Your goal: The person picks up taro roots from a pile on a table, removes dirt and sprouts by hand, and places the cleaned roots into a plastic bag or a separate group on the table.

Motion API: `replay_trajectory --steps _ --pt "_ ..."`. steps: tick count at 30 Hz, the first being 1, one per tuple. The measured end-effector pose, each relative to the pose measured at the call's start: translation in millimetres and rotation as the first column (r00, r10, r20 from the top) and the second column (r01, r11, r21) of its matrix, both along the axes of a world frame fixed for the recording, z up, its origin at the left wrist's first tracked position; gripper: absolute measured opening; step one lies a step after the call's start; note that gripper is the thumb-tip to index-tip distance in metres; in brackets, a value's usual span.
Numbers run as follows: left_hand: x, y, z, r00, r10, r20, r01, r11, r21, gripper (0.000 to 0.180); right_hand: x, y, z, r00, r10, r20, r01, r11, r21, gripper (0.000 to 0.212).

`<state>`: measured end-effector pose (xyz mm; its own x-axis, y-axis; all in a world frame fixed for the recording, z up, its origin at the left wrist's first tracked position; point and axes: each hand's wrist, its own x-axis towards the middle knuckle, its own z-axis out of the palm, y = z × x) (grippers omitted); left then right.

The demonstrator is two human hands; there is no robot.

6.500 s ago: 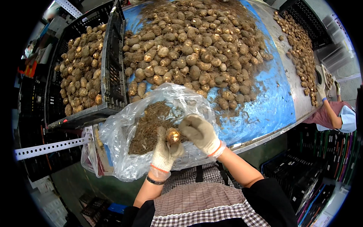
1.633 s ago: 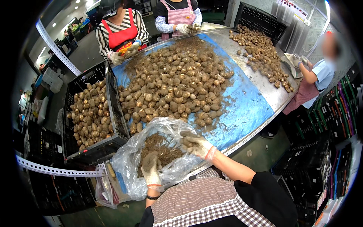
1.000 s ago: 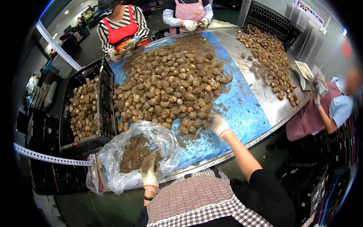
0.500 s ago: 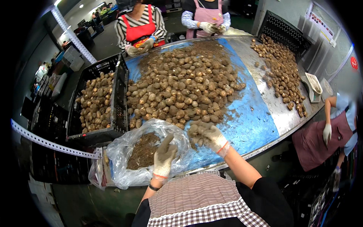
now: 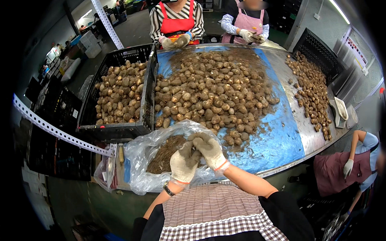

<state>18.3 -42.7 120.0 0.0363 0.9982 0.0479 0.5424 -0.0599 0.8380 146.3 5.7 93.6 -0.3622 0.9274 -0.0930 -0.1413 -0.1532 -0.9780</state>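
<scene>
Both my hands wear soiled white work gloves and meet above the rim of a clear plastic bag (image 5: pixel 138 150). My left hand (image 5: pixel 184 162) is closed, its fingers bent toward the other palm. Curled against it from the right is my right hand (image 5: pixel 208 148), fingers pointing left. Whatever lies between them is hidden by the gloves. Brown root fibres and dirt (image 5: pixel 165 154) fill the bag just left of my hands. Beyond them spreads a big heap of small, brown, taro-like tubers (image 5: pixel 217 90) on a blue sheet (image 5: pixel 279 140).
A black crate (image 5: pixel 146 96) of tubers stands left of the heap. Across the table two gloved people (image 5: pixel 177 22) handle tubers. On the metal right side lie more tubers (image 5: pixel 311 88), a tipped black crate (image 5: pixel 319 54) and a scale (image 5: pixel 338 112). Another person (image 5: pixel 348 164) stands at right.
My right hand has come back left from the heap's near edge to meet my left hand, which has closed. Small tubers now show where it was. The view has shifted.
</scene>
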Motion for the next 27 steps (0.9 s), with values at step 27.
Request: replay_trajectory --steps 27 --pt "-74.4 1.4 -88.1 0.535 0.267 0.801 -0.059 0.958 -0.279 0.042 -47.7 20.4 -51.7 0.952 0.048 -0.303 -0.156 0.926 -0.345 0.036"
